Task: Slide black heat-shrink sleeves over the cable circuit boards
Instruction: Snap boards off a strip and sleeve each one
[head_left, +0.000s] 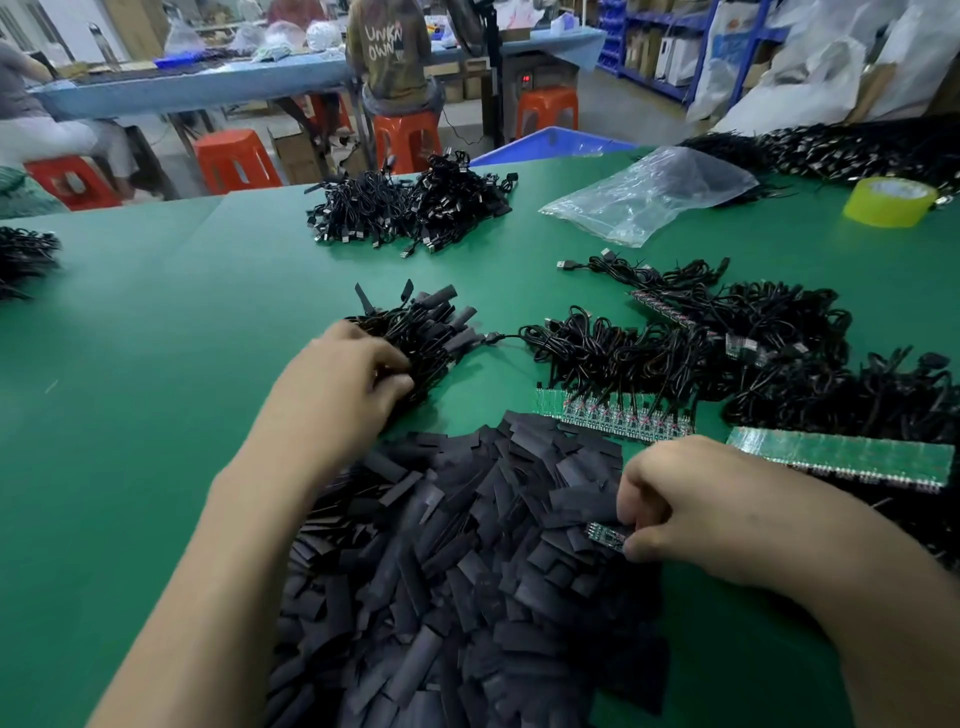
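Observation:
A big heap of flat black heat-shrink sleeves covers the near part of the green table. My right hand pinches a small circuit board just above the heap's right side. My left hand grips a bundle of sleeved cables beyond the heap. To the right of that bundle, black cables run to a row of joined green circuit boards.
Another panel of green boards lies at right under more cables. A far cable pile, a clear plastic bag and a yellow tape roll sit further back. People sit on red stools beyond the table.

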